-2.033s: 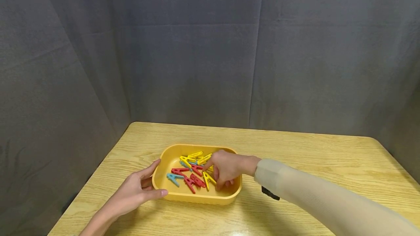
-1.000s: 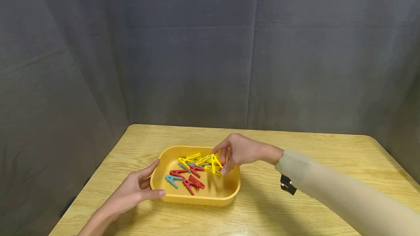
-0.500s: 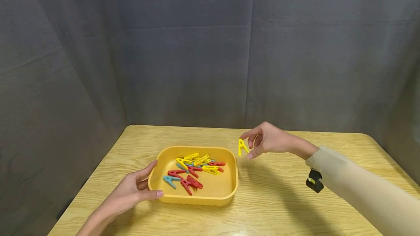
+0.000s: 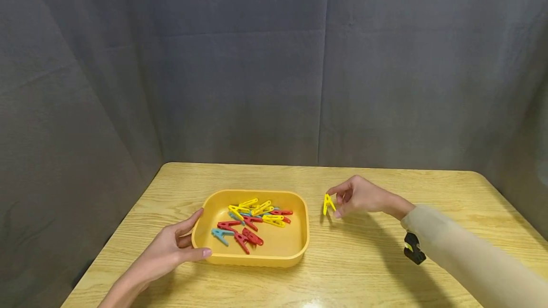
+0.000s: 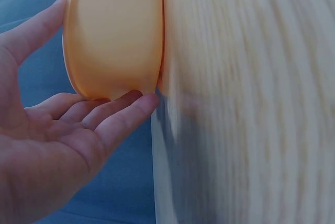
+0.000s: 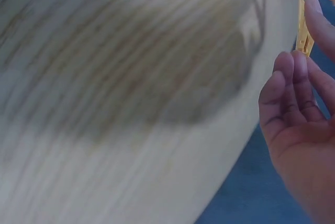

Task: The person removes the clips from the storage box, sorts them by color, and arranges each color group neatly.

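Head view: yellow tray (image 4: 299, 232) taken as landmark, resting on wooden table (image 4: 385, 270). Right hand (image 4: 361, 196) right of tray, well clear of its rim, low over table; thumb and forefinger pinched on one yellow clothespin (image 4: 328, 204), held upright, legs pointing down, between hand and tray. Contact of clothespin with table: cannot tell. Left hand (image 4: 171, 251) at tray's left end, fingers straight and relaxed, thumb along near left corner, fingertips against the outer wall. Inside tray: loose heap of clothespins (image 4: 252, 222), yellow ones toward the far side, red ones in the middle and near side, one blue at the near left. Right sleeve (image 4: 462, 260) pale beige, running off to the lower right of tray, small black clip-like item (image 4: 413, 248) under the wrist. Left wrist view: left-hand fingers (image 5: 120, 114) extended, touching tray's wall (image 5: 112, 35); blurred. Right wrist view: clothespin (image 6: 303, 25) nipped between fingertips (image 6: 316, 12), remaining fingers loosely curled; table surface blurred. Grey cloth backdrop (image 4: 274, 61) behind tray.
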`<state>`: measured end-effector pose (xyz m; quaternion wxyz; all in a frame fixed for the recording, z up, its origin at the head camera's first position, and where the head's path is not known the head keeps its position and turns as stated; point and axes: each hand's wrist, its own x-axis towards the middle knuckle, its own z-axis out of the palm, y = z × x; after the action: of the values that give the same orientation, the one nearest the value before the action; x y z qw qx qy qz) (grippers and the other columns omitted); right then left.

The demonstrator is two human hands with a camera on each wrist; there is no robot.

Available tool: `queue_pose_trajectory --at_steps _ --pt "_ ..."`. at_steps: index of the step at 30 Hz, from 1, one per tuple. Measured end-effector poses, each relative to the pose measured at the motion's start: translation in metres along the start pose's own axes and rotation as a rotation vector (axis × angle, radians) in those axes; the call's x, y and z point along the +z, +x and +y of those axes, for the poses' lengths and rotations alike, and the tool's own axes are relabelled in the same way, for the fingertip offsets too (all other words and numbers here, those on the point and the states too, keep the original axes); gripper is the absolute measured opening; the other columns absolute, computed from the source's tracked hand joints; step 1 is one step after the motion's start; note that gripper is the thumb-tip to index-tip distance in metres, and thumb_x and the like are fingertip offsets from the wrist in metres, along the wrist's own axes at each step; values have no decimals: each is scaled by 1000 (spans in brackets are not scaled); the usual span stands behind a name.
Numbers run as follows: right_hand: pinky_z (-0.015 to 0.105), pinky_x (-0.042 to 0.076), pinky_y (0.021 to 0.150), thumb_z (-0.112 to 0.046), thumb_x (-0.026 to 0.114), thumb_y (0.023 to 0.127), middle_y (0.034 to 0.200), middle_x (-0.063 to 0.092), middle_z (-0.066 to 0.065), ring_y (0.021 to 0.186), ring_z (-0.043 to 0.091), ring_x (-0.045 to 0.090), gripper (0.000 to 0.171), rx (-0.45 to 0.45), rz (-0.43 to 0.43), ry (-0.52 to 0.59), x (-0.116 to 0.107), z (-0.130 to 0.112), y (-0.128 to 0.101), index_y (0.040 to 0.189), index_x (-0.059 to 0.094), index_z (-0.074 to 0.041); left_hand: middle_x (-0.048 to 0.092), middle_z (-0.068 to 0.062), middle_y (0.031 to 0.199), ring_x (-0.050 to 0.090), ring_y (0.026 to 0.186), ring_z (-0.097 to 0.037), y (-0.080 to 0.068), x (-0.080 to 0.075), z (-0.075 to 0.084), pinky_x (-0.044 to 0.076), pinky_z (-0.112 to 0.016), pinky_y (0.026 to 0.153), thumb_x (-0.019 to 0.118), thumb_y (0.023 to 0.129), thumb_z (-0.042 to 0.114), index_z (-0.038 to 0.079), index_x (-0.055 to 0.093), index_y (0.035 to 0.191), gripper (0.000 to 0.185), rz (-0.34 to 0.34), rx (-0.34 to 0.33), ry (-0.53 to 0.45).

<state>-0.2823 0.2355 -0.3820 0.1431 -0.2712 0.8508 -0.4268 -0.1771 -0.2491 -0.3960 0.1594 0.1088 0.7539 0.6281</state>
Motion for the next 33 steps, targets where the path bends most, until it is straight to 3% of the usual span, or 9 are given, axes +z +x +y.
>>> queue_pose_trajectory --at_steps 10,17,24,33 --pt "23 29 56 -5 94 78 68 47 1 61 8 37 63 -9 25 -24 9 17 2 128 65 19 29 -29 165 49 140 -41 -1 1 1 58 -35 94 84 91 8 0 18 167 101 3 -4 -4" --pt "26 25 59 -13 97 75 68 34 -2 64 14 32 63 -6 49 -94 13 25 6 127 70 12 31 -29 164 51 139 -40 -1 1 0 58 -35 94 84 91 7 0 18 167 101 0 -6 -8" --pt "27 25 61 -19 99 74 68 32 -4 65 14 32 65 29 51 -150 14 31 8 128 73 5 32 -29 164 53 137 -40 -1 0 0 58 -34 94 83 91 7 1 18 167 100 -5 -1 -19" --pt "26 24 59 -18 99 73 65 30 -3 62 14 30 68 25 42 -160 12 36 8 130 72 6 32 -30 164 54 137 -40 -1 0 0 58 -35 94 83 92 6 1 18 167 100 -11 0 -25"
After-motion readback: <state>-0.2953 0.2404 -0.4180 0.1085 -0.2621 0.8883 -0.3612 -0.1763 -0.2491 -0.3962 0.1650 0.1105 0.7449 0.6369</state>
